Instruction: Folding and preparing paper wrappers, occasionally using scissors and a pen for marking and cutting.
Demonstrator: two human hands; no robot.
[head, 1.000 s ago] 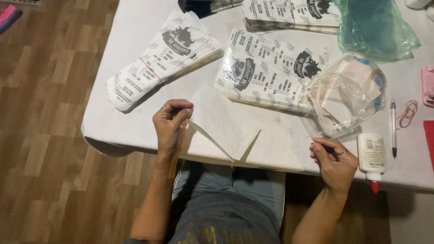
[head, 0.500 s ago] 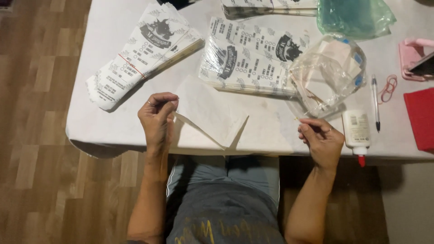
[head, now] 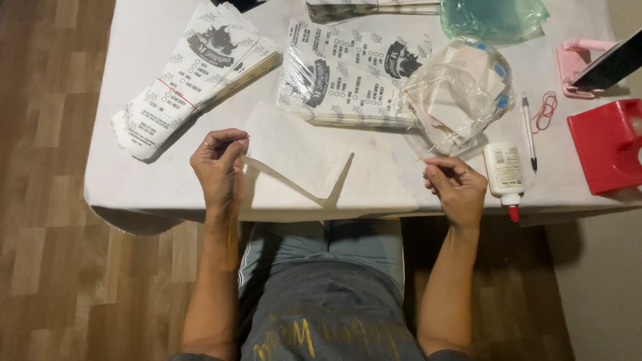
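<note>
From the head view, the left hand is closed in a pinch on the left edge of a white paper sheet, which lies partly folded on the table near its front edge; the right hand is closed too, fingertips pinched on what looks like a thin strip, too small to tell. The sheet looks very light, limp and easily creased, so it is probably best held by edges or corners, with a gentle pinch.

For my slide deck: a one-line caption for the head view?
Left hand pinches a folded white paper sheet at the table edge; right hand beside a glue bottle.
</note>
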